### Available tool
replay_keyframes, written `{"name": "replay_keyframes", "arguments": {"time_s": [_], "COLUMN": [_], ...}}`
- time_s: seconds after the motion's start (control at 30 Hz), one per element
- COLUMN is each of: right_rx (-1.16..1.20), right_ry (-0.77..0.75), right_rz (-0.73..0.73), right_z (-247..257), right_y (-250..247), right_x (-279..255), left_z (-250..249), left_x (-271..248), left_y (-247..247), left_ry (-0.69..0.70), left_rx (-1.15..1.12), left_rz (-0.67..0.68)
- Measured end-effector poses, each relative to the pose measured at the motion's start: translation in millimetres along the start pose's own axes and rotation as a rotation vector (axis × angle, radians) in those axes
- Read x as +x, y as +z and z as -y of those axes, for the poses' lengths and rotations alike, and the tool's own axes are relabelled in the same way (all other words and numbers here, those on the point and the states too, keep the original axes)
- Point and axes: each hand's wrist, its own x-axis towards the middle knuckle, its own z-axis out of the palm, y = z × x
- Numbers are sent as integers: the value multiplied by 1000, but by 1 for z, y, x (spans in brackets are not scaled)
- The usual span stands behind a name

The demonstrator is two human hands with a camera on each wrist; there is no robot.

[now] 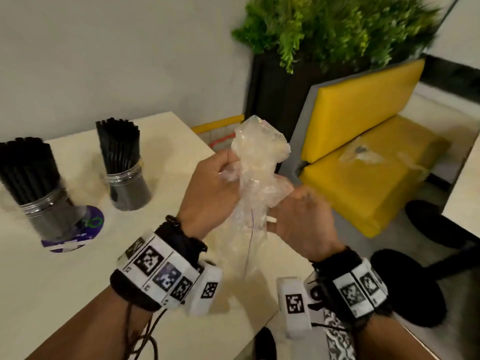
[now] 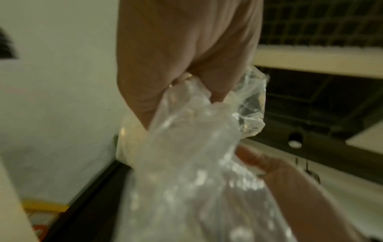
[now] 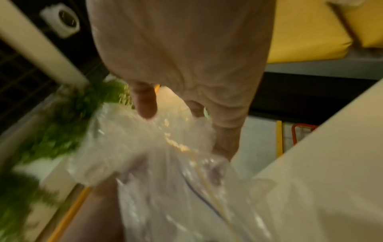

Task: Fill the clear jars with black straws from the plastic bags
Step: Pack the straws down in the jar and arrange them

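An empty, crumpled clear plastic bag [image 1: 257,167] is held up between both hands over the table's right edge. My left hand [image 1: 215,185] grips its upper part with curled fingers; the left wrist view shows the bag [image 2: 192,155] bunched in that fist [image 2: 186,68]. My right hand [image 1: 301,216] holds the bag's lower part, and in the right wrist view the bag [image 3: 165,163] lies against its fingers [image 3: 225,131]. Two clear jars stand on the cream table [image 1: 78,294], each packed with black straws: one at the far left [image 1: 41,201] and one further back [image 1: 127,180].
The left jar stands on a purple round lid [image 1: 78,235]. A yellow bench [image 1: 363,157] with another clear bag [image 1: 361,154] lying on its seat is to the right. A dark planter with green foliage [image 1: 324,29] stands behind. Black stool bases [image 1: 415,281] sit on the floor.
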Motion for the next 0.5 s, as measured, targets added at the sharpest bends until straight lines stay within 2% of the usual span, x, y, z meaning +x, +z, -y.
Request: {"name": "replay_keyframes", "arguments": {"time_s": [0.07,0.17,0.3,0.4,0.5], "right_rx": [-93,-384,-469,-630,-941], "right_ry": [-44,-160,-236,-287,-323], "right_rz": [-46,-203,-262,-360,-582], "right_z": [27,60,77,68,51], "right_y": [-34,-90,-167,-218,-277], "right_x": [0,7,30,56,80], "left_z": [-1,-17,-18,-3,14], "left_x": [25,52,96,115,116], "left_y": [48,113,149,152,142], "left_ry": [31,99,-77,-165,-199], "left_rx": [64,64,18,184,319], "left_rz": [-1,195,383,327,194]}}
